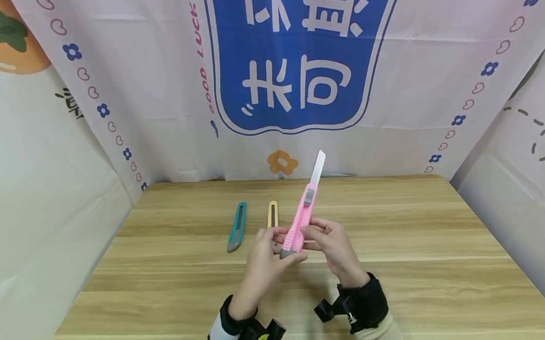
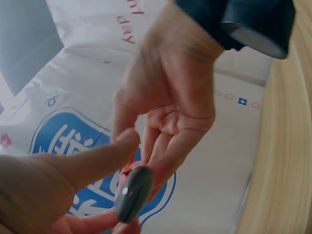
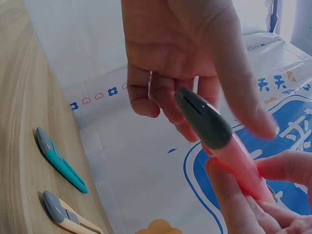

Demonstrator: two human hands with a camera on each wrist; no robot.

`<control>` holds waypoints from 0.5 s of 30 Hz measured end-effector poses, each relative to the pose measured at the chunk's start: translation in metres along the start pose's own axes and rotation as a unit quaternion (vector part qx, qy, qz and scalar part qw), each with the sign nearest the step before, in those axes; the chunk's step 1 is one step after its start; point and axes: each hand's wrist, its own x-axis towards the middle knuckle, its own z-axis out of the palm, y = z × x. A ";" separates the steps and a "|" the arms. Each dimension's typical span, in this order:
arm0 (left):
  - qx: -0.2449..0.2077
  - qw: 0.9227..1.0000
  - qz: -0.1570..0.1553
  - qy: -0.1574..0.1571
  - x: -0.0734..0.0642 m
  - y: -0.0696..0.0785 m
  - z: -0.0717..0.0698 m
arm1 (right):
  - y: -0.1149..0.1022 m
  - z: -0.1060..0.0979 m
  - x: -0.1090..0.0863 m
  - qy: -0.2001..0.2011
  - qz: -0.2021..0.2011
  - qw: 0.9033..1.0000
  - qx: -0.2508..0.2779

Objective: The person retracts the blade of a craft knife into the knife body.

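Note:
My right hand [image 1: 335, 246] pinches a pink utility knife [image 1: 299, 220] near its lower half, between thumb and fingers. The knife tilts up and away, its long blade [image 1: 318, 166] extended beyond the grey slider [image 1: 308, 197]. Around the dark grey butt end [image 3: 204, 119], my left hand [image 1: 263, 260] is spread, its thumb [image 2: 127, 141] straight and apart from the knife. The left fingers [image 3: 161, 95] lie on the other side of that end. On the table behind the hands are a teal utility knife [image 1: 237, 227] and a cream-yellow one [image 1: 273, 213], partly hidden by the left hand.
A wood-grain table [image 1: 420, 244] lies beneath the hands. Printed white cloth [image 1: 174, 144] hangs at its back edge, with white sheets on both sides. Each wrist wears a black strap with a small camera [image 1: 323, 310].

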 end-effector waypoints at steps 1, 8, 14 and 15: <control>-0.029 0.999 -0.006 -0.022 0.001 -0.002 -0.002 | 0.000 -0.001 0.000 -0.003 -0.002 1.000 0.000; -0.164 0.967 -0.019 -0.196 0.010 -0.018 -0.015 | -0.001 -0.009 0.002 -0.010 -0.014 1.000 -0.022; -0.241 0.929 -0.058 -0.275 0.013 -0.025 -0.011 | -0.001 -0.012 0.003 -0.001 -0.008 0.998 -0.061; -0.250 0.925 -0.064 -0.278 0.013 -0.025 -0.010 | -0.001 -0.012 0.003 0.000 -0.007 0.998 -0.065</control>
